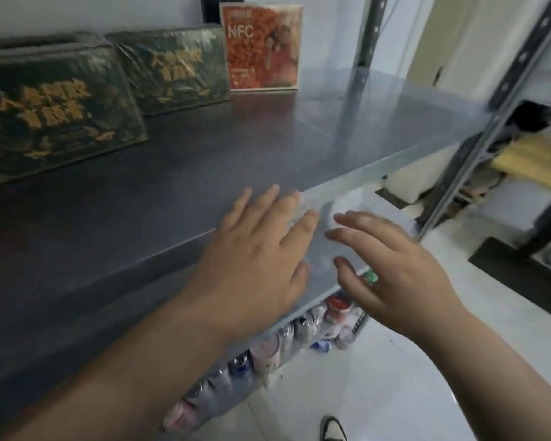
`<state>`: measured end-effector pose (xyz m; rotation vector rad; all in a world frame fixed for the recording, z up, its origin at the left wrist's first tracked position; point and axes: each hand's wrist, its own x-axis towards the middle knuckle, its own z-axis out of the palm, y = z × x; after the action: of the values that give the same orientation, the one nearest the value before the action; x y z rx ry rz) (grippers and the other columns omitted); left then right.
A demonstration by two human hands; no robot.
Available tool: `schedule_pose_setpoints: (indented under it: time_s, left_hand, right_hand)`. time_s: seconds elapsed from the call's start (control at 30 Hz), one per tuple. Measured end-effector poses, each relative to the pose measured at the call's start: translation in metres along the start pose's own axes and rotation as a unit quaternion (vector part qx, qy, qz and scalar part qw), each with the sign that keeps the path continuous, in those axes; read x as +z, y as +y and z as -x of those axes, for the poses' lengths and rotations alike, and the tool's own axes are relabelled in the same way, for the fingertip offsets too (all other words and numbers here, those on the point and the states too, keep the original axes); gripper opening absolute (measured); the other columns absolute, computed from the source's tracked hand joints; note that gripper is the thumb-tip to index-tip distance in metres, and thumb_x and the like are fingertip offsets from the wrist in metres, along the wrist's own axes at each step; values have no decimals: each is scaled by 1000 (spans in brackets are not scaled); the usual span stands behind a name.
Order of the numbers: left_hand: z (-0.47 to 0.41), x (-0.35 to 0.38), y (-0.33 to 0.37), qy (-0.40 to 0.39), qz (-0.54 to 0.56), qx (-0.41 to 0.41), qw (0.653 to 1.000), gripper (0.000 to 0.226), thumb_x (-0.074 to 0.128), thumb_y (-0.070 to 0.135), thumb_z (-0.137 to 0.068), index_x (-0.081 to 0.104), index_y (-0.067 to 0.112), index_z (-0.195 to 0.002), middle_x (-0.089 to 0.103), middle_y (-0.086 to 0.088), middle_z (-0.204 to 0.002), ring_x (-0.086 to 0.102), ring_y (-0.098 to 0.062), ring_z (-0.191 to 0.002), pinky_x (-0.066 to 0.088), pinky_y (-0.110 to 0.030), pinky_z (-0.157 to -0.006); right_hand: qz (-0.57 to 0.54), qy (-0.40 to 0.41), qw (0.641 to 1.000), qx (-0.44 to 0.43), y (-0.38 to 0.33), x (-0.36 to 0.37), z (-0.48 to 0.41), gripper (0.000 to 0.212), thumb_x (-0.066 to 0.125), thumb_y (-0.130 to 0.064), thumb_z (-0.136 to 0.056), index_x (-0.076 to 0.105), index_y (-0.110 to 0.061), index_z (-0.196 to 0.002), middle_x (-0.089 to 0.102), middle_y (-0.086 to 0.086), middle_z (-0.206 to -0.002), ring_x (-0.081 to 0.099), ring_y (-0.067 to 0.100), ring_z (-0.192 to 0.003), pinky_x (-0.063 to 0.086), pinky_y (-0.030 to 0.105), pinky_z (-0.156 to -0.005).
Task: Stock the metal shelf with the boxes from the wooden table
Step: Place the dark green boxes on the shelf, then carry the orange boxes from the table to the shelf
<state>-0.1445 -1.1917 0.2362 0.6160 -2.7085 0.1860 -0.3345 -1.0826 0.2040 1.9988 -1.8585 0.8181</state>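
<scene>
Both hands are empty and spread flat over the front part of the metal shelf (204, 160); the left hand (255, 249) hovers palm-down above the shelf's front edge, fingers apart and holding nothing; the right hand (392, 268) sits just beside it, out past the edge, fingers splayed and thumb loose, also holding nothing; the two hands are near each other but not touching, and whether the left fingertips touch the surface cannot be told.

Three boxes stand upright along the back of the shelf; a dark green box (54, 113) with gold lettering is at the far left, nearest the camera; a second green box (175, 68), wrapped in shiny film, stands just to its right and further back; a red box (263, 46) marked "NFC" stands beside that one, against the white wall; the rest of the shelf surface in front of them is bare.

Below the shelf edge a row of bottles (280, 338) lies on a lower level; a grey upright post (497, 116) rises at the right; the floor (395, 393) is pale tile.
</scene>
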Motion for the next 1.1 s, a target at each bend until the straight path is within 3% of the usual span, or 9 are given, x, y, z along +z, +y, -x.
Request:
schedule_pose_setpoints:
  time_s: [0.1, 0.2, 0.27, 0.47, 0.57, 0.77, 0.97, 1.1]
  left_hand:
    - [10, 29, 31, 1, 44, 112, 993, 57, 49, 36, -90, 55, 10, -140, 55, -14, -141, 45, -36, -137, 33, -58, -112]
    - [33, 71, 73, -77, 113, 196, 971, 54, 50, 38, -86, 62, 11, -131, 62, -12, -131, 55, -36, -126, 42, -54, -106]
    - [56, 100, 105, -135, 136, 252, 948, 53, 52, 40, -85, 63, 11, -127, 65, -10, -123, 60, -34, -116, 48, -49, -100]
    - [121, 144, 226, -258, 172, 363, 879, 46, 49, 46, -85, 65, 19, -118, 68, 3, -103, 64, -23, -94, 54, -36, -79]
    - [152, 147, 285, -278, 169, 412, 851, 52, 45, 48, -84, 65, 20, -122, 70, 3, -107, 66, -22, -96, 54, -36, -79]
    - [228, 132, 388, -281, 141, 516, 797, 55, 46, 49, -85, 61, 19, -128, 64, -2, -126, 63, -24, -113, 54, -39, -89]
    - [284, 110, 476, -293, 129, 611, 724, 54, 43, 50, -85, 66, 19, -123, 68, 2, -118, 66, -18, -103, 57, -34, -82]
    - [309, 103, 528, -288, 114, 689, 655, 50, 46, 48, -80, 72, 18, -112, 71, 6, -103, 69, -15, -90, 57, -27, -72]
  right_hand:
    - [46, -26, 992, 114, -14, -5, 76, 27, 65, -24, -89, 72, -14, -113, 70, 4, -117, 64, 23, -107, 52, 33, -89]
    - [97, -113, 960, 238, -35, -13, 154, 26, 62, -31, -85, 71, -23, -108, 72, -5, -101, 69, 21, -89, 56, 31, -64]
    - [106, -175, 923, 326, -52, -18, 208, 28, 59, -35, -87, 68, -29, -113, 72, -8, -99, 70, 20, -88, 55, 30, -58]
    - [85, -252, 812, 520, -119, -42, 355, 38, 45, -42, -100, 51, -33, -136, 63, -9, -124, 58, 17, -116, 52, 35, -83]
    - [75, -250, 765, 588, -158, -62, 415, 38, 43, -42, -101, 47, -30, -136, 59, -8, -130, 52, 17, -121, 49, 34, -86]
    - [51, -226, 702, 674, -247, -96, 532, 43, 47, -41, -99, 47, -22, -138, 57, 0, -132, 51, 22, -122, 49, 40, -96]
    - [42, -162, 630, 758, -329, -113, 626, 48, 44, -41, -100, 43, -24, -144, 56, -1, -133, 51, 21, -122, 48, 40, -95]
    - [33, -100, 559, 822, -374, -115, 661, 49, 44, -39, -101, 43, -22, -146, 54, 0, -134, 49, 21, -125, 45, 35, -98]
